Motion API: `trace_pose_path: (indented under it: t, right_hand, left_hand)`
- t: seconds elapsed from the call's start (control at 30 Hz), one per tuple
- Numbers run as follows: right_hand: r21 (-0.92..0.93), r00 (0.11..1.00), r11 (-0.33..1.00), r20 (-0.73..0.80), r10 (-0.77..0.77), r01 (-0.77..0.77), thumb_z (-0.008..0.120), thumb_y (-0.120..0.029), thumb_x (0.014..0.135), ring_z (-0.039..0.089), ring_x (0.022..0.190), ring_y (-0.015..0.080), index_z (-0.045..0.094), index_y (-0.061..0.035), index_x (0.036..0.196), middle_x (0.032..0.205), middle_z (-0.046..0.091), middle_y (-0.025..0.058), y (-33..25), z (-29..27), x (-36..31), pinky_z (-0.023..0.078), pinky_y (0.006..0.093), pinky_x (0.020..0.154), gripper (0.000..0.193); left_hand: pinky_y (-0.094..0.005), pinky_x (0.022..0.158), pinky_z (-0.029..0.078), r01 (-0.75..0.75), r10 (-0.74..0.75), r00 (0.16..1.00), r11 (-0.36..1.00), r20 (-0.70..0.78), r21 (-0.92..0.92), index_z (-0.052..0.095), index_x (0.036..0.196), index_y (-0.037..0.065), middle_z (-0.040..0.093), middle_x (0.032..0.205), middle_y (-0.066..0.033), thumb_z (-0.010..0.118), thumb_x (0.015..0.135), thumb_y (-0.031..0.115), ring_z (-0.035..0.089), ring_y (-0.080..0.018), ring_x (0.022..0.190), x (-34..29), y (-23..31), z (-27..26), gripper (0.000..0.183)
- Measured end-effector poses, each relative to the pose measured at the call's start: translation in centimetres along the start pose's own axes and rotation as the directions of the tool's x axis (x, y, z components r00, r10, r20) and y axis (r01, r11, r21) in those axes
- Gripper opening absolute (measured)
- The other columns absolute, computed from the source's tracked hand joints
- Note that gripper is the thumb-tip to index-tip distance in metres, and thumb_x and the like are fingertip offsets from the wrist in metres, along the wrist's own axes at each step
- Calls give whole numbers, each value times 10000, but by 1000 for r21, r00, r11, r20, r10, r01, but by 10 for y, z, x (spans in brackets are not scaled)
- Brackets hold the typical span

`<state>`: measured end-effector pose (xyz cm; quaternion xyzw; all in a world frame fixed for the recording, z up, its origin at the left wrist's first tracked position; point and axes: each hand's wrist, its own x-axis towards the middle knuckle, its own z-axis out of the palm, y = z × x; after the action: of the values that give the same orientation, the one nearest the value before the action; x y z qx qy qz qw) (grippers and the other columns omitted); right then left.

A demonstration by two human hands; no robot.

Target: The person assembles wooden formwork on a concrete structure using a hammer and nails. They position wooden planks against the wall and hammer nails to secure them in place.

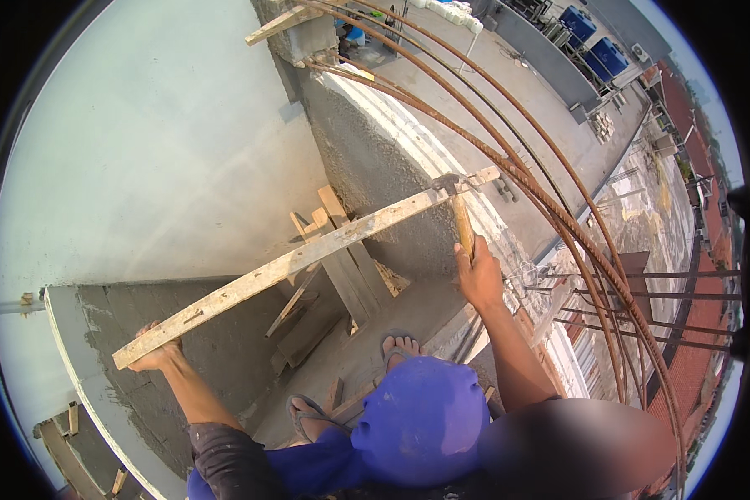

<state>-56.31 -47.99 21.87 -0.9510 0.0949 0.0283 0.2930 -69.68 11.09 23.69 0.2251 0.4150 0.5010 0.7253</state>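
Note:
A long, narrow wooden plank slants up from lower left to upper right across the walled space. My left hand is closed around its lower left end from beneath. Nails stick out of the plank's face near that end. In my right hand is a hammer, gripped by its wooden handle. The metal head of the hammer rests against the plank close to its far right end, apparently touching it. That end of the plank lies over the white-edged top of the rough grey wall.
Loose boards stand and lie in the space below. My sandalled feet are beside them. Long rusty rebar arcs along the right, and straight bars jut out lower down. A smooth pale wall rises at left. Blue tanks are far off.

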Motion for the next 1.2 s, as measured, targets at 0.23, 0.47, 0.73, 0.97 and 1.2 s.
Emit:
trace_pose_path:
  t: [0.23,0.47,0.73,0.97,1.2]
  right_hand:
    - [215,983,977,-180,33,7,606,-233,1037,668,769,525,553,-12,1183,777,673,284,-4,7,-5,498,561,669,271]
    - [216,958,972,-246,144,-91,595,-315,1054,637,679,420,501,-10,1140,732,607,240,31,29,11,485,492,655,331]
    - [-14,1000,1000,26,0,0,575,-277,1047,679,797,522,496,-13,1110,805,672,304,21,15,20,501,579,714,283]
    - [-142,997,988,53,-56,63,595,-300,1031,675,821,539,484,-3,1132,828,681,324,14,16,26,506,602,728,332]
    - [197,991,978,124,49,-73,652,-337,1006,677,653,401,508,-21,1093,768,674,227,32,54,18,529,504,604,358]
  left_hand:
    - [-429,554,523,-88,90,993,996,-72,36,502,732,111,519,656,-99,228,918,775,561,-269,595,7,-2,-7,742]
    - [-410,551,520,-23,23,993,1000,-112,-1,484,750,109,518,649,-84,277,907,770,554,-262,578,13,-4,-25,710]
    - [-468,607,511,-25,25,990,1000,-142,4,502,768,103,526,680,-82,220,893,817,547,-274,617,5,-12,-20,777]
    - [-480,628,514,21,-18,993,999,-115,24,513,797,100,533,717,-99,221,882,832,549,-281,653,16,-17,-32,793]
    - [-608,887,511,-30,60,974,990,-218,139,527,1040,92,567,975,-120,218,888,862,586,-329,958,4,-27,-36,843]
